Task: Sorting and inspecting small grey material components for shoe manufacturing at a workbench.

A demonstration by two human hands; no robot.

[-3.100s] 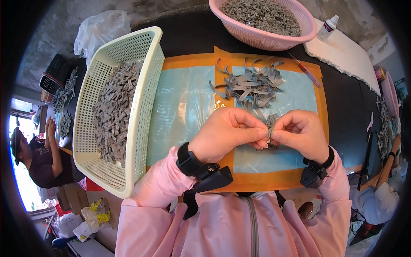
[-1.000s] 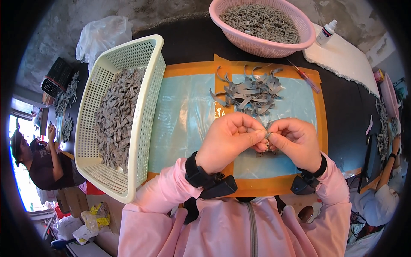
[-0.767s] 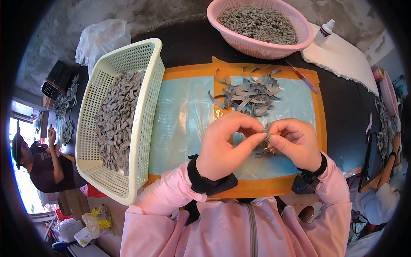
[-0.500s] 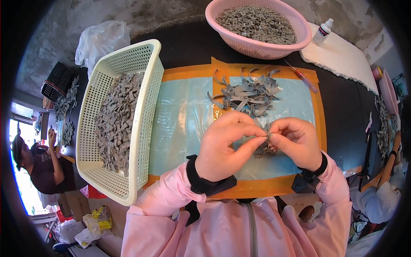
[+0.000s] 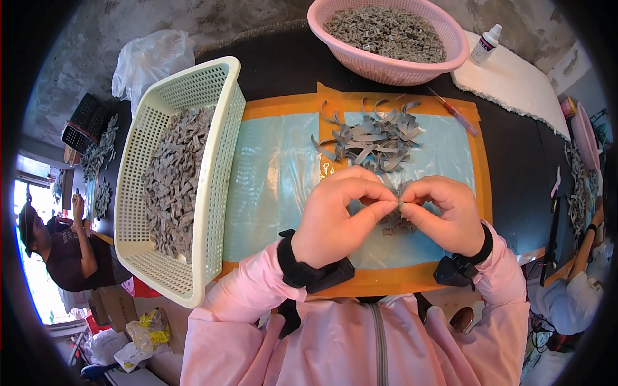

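Well, we are looking at a small, thin, grey strip [image 5: 400,204] that is sitting in front of the chest, above a shiny blue plastic sheet [image 5: 273,167]. We are guessing that it is feeling very light, a bit springy and not too slippery, since the long, curly grey strips [image 5: 380,138] beyond it are bending without looking broken. For a good hold, we are thinking of its two ends or edges, with just the tips of thumb and finger.

The bare left hand [image 5: 341,215] is pinching it from one side, and the bare right hand [image 5: 450,215] is pinching it from the other, so both are closing narrow and almost touching. The strip is looking dull and tiny, but the fingers are hiding most of it, so we are not telling its full shape. Just below, some small grey pieces [image 5: 397,226] are lying in a little heap
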